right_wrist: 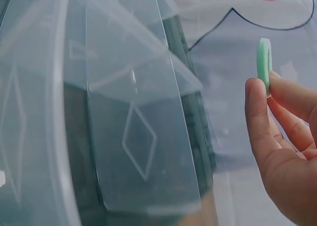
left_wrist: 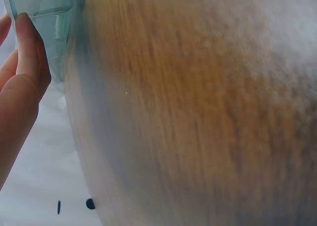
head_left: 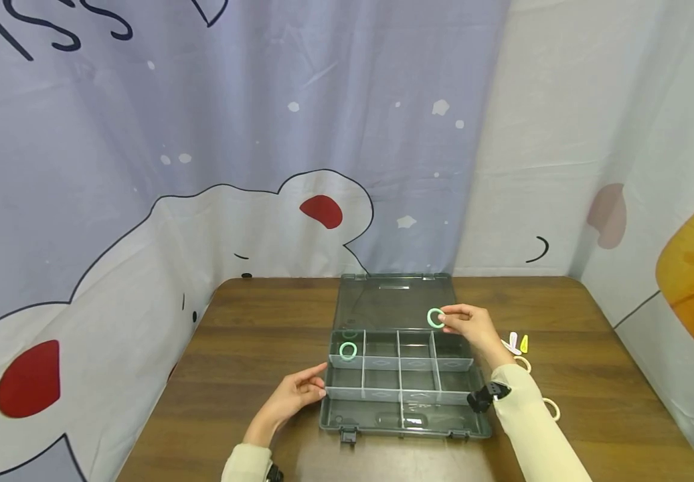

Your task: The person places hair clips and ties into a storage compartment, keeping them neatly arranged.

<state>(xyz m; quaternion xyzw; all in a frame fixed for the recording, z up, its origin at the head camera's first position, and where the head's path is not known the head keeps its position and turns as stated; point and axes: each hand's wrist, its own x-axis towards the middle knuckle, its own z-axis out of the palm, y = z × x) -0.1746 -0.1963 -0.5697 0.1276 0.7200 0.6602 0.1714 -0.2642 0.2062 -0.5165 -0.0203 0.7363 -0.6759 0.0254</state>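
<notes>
A dark translucent divided box point(head_left: 361, 412) lies on the table with its lid point(head_left: 395, 304) folded back. My right hand point(head_left: 470, 326) is raised over the back right of the box. Its thumb and fingertips pinch a mint-green hair tie point(right_wrist: 263, 62), held on edge above the lid's hinge side. Another green hair tie point(head_left: 348, 343) is in the back left compartment. My left hand point(head_left: 295, 396) is at the box's left side, its fingertips touching the wall. In the left wrist view only part of that hand shows.
To the right of the box lie white-pink hair clips point(head_left: 512, 343), a yellow hair clip point(head_left: 524, 344) and cream rings point(head_left: 554, 406), partly hidden by the right sleeve. A printed curtain point(head_left: 407, 167) hangs behind the wooden table point(head_left: 262, 321).
</notes>
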